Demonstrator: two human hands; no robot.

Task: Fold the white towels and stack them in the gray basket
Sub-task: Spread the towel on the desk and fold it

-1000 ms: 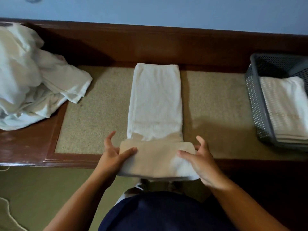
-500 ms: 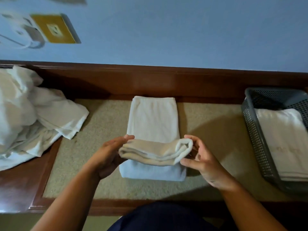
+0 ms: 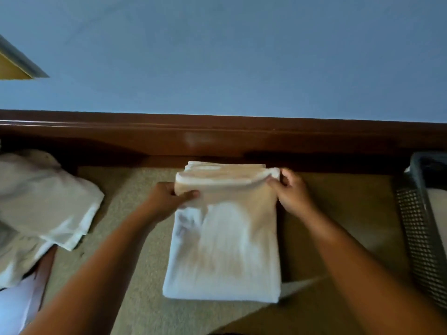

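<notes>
A loose pile of unfolded white towels (image 3: 46,206) lies at the left edge of the surface (image 3: 338,213). In the middle, a folded white towel (image 3: 225,252) lies flat, running from near the back edge toward the front edge. Its far end is doubled over on top. The left hand (image 3: 167,199) grips the left end of that doubled layer, thumb on top. The right hand (image 3: 290,192) pinches its right end with curled fingers. The gray basket (image 3: 418,238) stands at the right edge, with something white inside, cut off by the frame.
</notes>
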